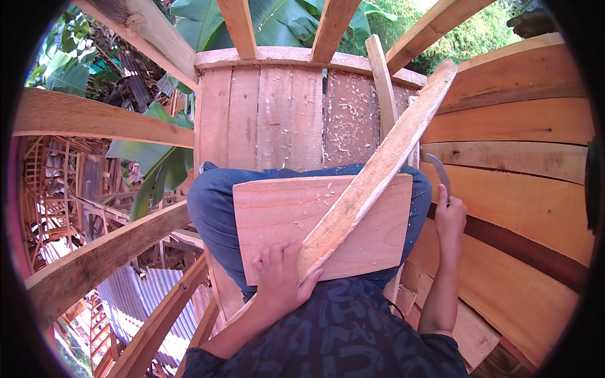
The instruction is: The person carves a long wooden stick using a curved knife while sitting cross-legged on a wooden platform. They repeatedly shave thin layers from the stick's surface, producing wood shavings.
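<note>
A long, narrow wooden strip [372,176] with a rough pale face slants from near my belly up to the far right. My left hand [282,277] grips its near end, fingers over one edge and thumb at the other. Under the strip, a flat wooden board [283,220] lies across my lap, with a few shavings on it. My right hand [450,214] is raised at the right, apart from the strip, closed round the handle of a curved-blade knife [438,169]. The blade points away from me, its tip curving left.
Wood shavings [353,113] litter the plank floor [274,107] beyond my knees. A thin upright slat [382,88] stands at the far right corner. Plank walling [504,189] closes in the right side; spaced wooden rails [101,120] run along the left, above a corrugated metal roof [142,302].
</note>
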`<action>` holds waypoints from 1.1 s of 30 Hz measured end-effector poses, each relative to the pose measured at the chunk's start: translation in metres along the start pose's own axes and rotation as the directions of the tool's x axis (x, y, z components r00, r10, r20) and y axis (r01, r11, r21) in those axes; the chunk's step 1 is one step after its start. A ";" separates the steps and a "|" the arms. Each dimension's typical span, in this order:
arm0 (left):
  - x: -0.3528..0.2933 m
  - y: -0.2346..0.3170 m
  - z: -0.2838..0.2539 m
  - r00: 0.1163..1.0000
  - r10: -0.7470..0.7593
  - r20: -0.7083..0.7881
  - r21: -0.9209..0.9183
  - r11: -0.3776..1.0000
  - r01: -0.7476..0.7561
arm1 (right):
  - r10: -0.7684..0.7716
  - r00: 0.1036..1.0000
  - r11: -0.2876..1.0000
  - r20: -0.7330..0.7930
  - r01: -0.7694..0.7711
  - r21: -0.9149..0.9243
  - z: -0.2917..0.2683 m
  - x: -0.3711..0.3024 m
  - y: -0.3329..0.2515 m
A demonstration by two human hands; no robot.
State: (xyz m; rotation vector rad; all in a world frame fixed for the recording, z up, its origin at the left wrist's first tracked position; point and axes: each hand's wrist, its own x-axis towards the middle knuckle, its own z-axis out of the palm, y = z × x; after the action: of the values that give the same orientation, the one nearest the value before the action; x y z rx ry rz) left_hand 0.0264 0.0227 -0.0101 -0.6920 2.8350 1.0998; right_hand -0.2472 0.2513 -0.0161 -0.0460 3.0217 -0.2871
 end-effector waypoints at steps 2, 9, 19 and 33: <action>0.005 0.003 0.000 1.000 -0.010 0.009 -0.012 1.000 0.010 | 0.012 1.000 0.997 0.008 -0.012 0.072 -0.019 0.017 0.037; 0.007 0.017 -0.008 0.999 -0.044 0.001 -0.029 0.999 0.044 | -0.354 0.926 0.880 0.132 0.283 0.382 -0.005 -0.036 -0.008; 0.007 0.010 -0.026 1.000 -0.007 -0.005 0.066 0.998 0.008 | -0.567 0.774 0.797 0.283 0.427 0.427 0.009 -0.095 -0.045; 0.013 0.007 -0.020 1.000 -0.005 0.011 0.201 0.980 0.003 | -0.536 0.796 0.842 0.280 0.527 0.114 0.002 -0.084 -0.054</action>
State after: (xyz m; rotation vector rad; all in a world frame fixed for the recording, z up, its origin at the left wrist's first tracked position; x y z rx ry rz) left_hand 0.0141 0.0093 0.0071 -0.6723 2.8790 0.7970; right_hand -0.1626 0.2008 0.0007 -0.8686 2.6293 -0.3317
